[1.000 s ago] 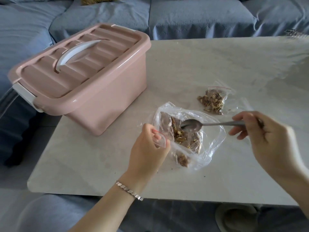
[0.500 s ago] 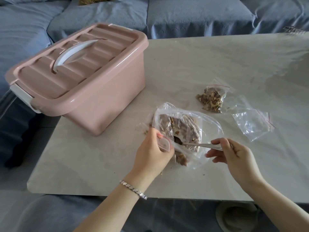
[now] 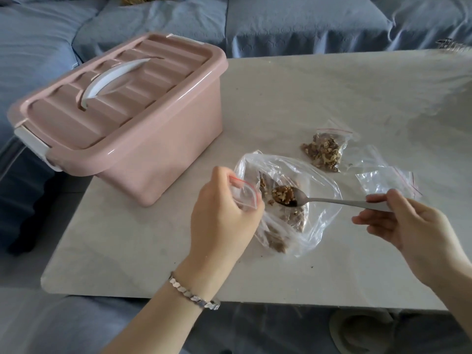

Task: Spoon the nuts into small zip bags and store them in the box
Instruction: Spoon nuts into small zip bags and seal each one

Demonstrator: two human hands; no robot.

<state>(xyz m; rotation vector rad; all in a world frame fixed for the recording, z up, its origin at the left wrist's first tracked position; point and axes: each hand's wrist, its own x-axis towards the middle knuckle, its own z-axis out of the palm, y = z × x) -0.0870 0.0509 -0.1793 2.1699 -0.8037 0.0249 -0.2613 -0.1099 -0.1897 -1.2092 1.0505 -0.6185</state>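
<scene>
A small zip bag [image 3: 244, 195] was gripped in the left hand [image 3: 224, 215]. The fingers were curled closed around its clear body, and its red-striped mouth was held apart, facing the spoon. A metal spoon [image 3: 334, 201] was pinched by the right hand [image 3: 411, 228] near the end of its handle, with the thumb pressed on top and the index finger beneath. The remaining fingers were loosely bent below the handle and touched nothing.

A heap of chopped nuts [image 3: 283, 194] was carried in the spoon's bowl, which was held level over the open large plastic bag [image 3: 323, 185] and just beside the small bag's mouth, not yet inside it. More nuts were seen lying in the large bag, which rested crumpled on the pale table [image 3: 306, 98] between the two hands.

A filled zip bag [image 3: 324, 152] of nuts was laid on the table beyond the large bag. Empty zip bags [image 3: 383, 178] were lying near it, behind the right hand's thumb. The pink box [image 3: 163, 154] was placed at the table's far left corner, with its lid [image 3: 143, 72] on and its white handle [image 3: 112, 80] folded flat. A silver bracelet [image 3: 194, 295] was worn on the left wrist. A blue sofa [image 3: 281, 21] was visible behind the table.
</scene>
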